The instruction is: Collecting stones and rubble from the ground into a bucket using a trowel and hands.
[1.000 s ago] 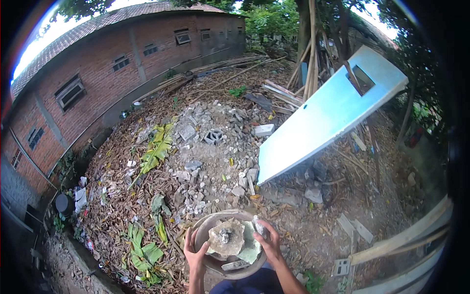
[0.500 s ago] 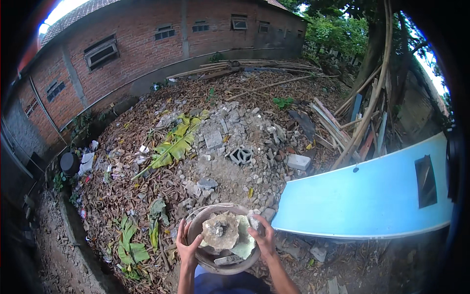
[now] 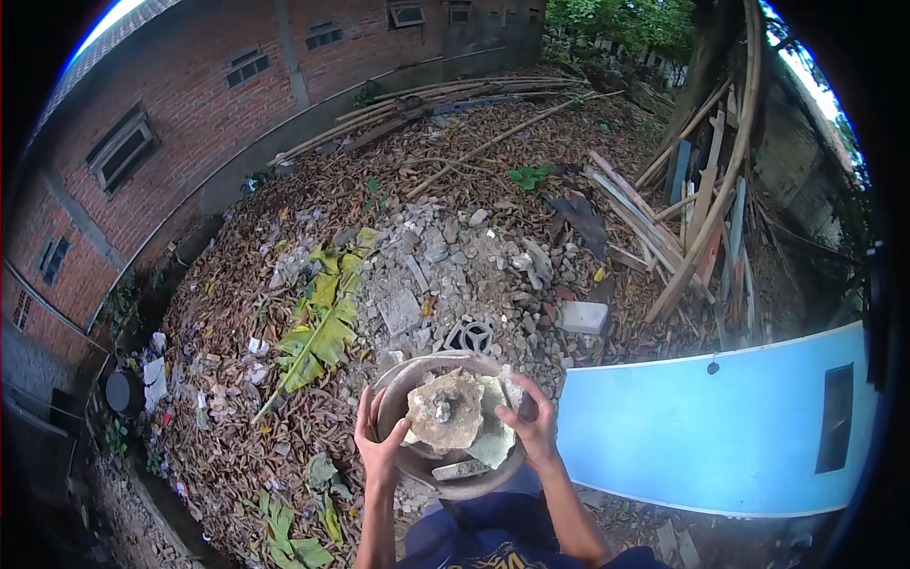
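A round grey-brown bucket [image 3: 428, 482] is held in front of my body, above the ground. In it lie a flat tan chunk of broken concrete [image 3: 455, 431], a pale green slab piece [image 3: 495, 438] and a narrow grey fragment [image 3: 460, 469]. My left hand [image 3: 381, 431] grips the left rim, thumb inside and fingers round the outside. On the right rim my right hand [image 3: 534, 427] is closed, its thumb reaching in by the green piece and its fingers next to a small grey chunk [image 3: 513, 387]. The bucket hides the ground below it.
Ahead rises a rubble heap [image 3: 441, 256] with a patterned vent block [image 3: 471, 337] and a white block [image 3: 583, 317]. A blue panel [image 3: 701, 417] lies to the right, below leaning poles [image 3: 730, 199]. Dry leaves and a yellowing banana leaf [image 3: 322, 332] cover the left; a brick wall [image 3: 204, 104] stands behind.
The bucket, with both hands still on it, has moved up and slightly right in the view and now overlaps the heap's near side. The view has tipped and turned a little.
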`<state>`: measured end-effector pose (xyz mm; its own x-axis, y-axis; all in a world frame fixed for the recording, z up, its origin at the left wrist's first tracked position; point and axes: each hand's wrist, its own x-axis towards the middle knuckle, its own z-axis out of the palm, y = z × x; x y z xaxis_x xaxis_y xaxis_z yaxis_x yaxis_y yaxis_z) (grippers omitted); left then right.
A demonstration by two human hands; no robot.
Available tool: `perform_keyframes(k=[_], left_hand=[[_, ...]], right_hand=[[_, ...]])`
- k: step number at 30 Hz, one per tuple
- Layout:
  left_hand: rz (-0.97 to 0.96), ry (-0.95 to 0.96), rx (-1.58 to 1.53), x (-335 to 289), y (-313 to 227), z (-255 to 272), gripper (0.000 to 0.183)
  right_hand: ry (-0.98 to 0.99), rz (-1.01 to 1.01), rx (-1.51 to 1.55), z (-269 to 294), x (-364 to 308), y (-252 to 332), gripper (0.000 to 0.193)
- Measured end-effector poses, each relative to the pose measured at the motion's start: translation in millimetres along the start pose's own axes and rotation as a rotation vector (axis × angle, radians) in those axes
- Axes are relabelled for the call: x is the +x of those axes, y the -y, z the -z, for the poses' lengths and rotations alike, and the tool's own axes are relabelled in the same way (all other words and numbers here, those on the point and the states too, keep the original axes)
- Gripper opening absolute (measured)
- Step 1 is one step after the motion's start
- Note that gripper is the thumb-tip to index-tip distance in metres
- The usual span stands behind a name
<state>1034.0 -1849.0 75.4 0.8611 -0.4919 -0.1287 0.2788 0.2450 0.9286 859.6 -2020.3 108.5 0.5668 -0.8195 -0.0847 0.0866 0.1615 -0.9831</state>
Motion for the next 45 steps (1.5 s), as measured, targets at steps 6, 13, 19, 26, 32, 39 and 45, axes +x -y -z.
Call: perform_keyframes(k=[6,13,19,26,32,39,45], left_hand=[[0.0,0.064,0.075,170,13,-58,0.097],[0.103,0.076,0.093,348,-31,-149,0.103],[0.13,0.126,0.1,497,-52,-212,0.1],[0.307,0.274,0.039,659,-1,-258,0.107],[0.37,0.379,0.1,780,93,-289,0.11],[0.413,0.408,0.196,864,262,-296,0.112],[0.6,0.402,0.407,908,451,-297,0.097]], right_hand=[[-0.097,0.086,-0.093,-11,168,-19,0.065],[-0.147,-0.022,-0.102,-41,360,41,0.065],[-0.162,-0.098,-0.058,-61,505,71,0.065],[-0.386,-0.186,0.029,-64,626,34,0.064],[-0.565,-0.204,0.027,-46,711,-75,0.064],[-0.575,-0.317,0.116,9,815,-219,0.049],[-0.562,-0.408,0.193,90,882,-393,0.045]])
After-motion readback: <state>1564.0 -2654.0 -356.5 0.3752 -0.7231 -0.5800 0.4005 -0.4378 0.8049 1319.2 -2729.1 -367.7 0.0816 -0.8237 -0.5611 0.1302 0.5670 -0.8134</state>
